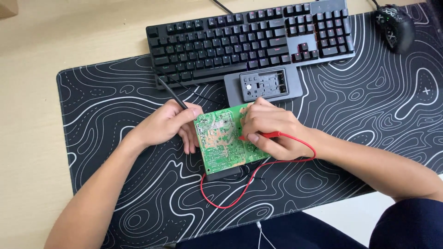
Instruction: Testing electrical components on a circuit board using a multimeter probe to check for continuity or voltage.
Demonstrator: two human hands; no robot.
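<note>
The left hand is closed around a thin black probe, whose tip meets the upper left corner of a green circuit board. The right hand pinches a red probe against the board's middle; its red lead loops down toward the near edge of the mat and back to the wrist. The board lies solder side up on a dark block, between both hands, at the centre of a black desk mat printed with white contour lines. Just beyond it sits a grey meter-like device, touching a black keyboard; a black mouse rests at the far right. The mat covers a pale wooden desk, with bare mat open to both sides. The board's far corner is hidden by the right fingers, and the probe tips are too small to make out.
</note>
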